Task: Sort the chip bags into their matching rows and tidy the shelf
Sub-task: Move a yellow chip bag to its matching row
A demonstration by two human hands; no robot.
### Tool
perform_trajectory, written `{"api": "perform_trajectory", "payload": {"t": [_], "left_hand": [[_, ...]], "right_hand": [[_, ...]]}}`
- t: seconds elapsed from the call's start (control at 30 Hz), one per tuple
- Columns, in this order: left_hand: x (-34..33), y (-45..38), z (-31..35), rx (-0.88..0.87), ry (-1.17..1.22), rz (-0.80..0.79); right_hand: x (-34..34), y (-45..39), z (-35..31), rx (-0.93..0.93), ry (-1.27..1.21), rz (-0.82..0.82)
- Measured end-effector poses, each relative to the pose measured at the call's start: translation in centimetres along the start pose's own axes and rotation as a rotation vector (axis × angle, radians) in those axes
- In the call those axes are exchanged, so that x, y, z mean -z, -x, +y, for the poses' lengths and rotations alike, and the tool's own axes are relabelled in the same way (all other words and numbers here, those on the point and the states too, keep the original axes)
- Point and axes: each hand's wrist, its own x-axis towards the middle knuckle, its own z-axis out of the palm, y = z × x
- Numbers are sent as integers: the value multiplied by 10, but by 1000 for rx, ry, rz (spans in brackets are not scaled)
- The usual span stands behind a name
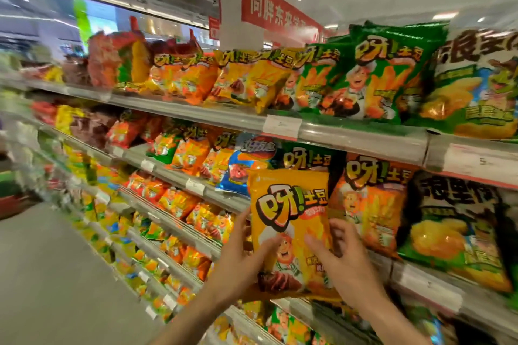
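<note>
A yellow-orange chip bag (288,204) with a cartoon chef is held upright in front of the second shelf. My left hand (241,258) grips its lower left edge, fingers behind and thumb across the front. My right hand (340,255) holds its right side, thumb pressed on the front. Behind the bag stand a green bag (304,158) and a blue bag (241,169). An orange bag (372,204) stands just to the right. On the top shelf, yellow bags (252,75) sit left of green bags (372,73).
Shelves (336,131) run from near right to far left, all packed with chip bags, with price tags on the rails. Large green-and-yellow bags (462,221) fill the right end. The grey aisle floor (56,274) lies to the left. A red sign (277,11) hangs above.
</note>
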Motion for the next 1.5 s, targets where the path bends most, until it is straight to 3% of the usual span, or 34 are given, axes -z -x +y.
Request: {"api": "perform_trajectory", "payload": {"t": [0.47,0.7,0.93,1.13,1.5], "left_hand": [[127,-105,-35,-25,-56,153],[184,-157,-60,-23,-95,188],[234,-204,-90,-42,-83,61],[272,-225,-110,-40,-110,-13],[307,-224,-115,-81,-53,-58]], "right_hand": [[-135,-134,-22,103,165,-110],[-170,-202,-33,117,401,191],[-196,-222,-35,-7,346,448],[-208,-238,-43,-106,301,534],[-212,-254,-61,-11,332,638]]}}
